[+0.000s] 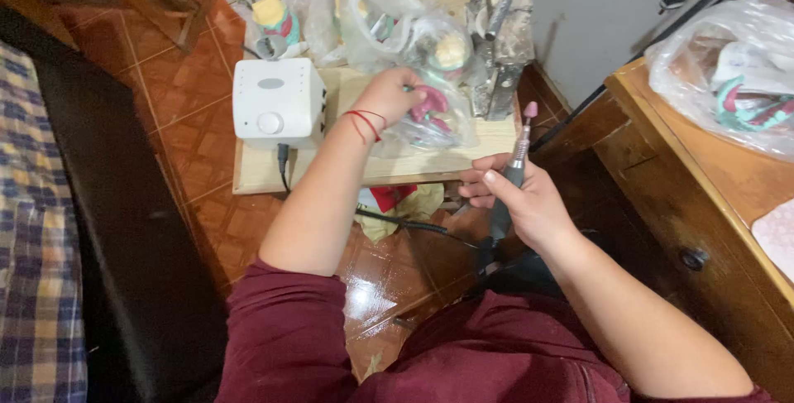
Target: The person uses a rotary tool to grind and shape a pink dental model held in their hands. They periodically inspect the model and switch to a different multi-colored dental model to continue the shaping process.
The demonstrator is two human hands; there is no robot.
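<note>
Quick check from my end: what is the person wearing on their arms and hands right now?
Both arms wear dark maroon sleeves pushed up above the elbows, forearms bare. The left hand has a thin red string tied around its wrist. The right hand is bare: no gloves, rings or watch visible on either.

Bags on board: clear plastic bags (397,31) bunched at the wooden board's far end, holding yellow and pink casts.
Bag on cabinet: clear plastic bag (728,72), right, teal-and-pink pieces inside.

A: Warm indoor light is hitting from above, glare is bouncing off the floor tiles (374,287) near the lap.

B: Yeah, plastic bags (728,64) are shining too; edges are bending slightly, the left corner is sitting dim.
</note>
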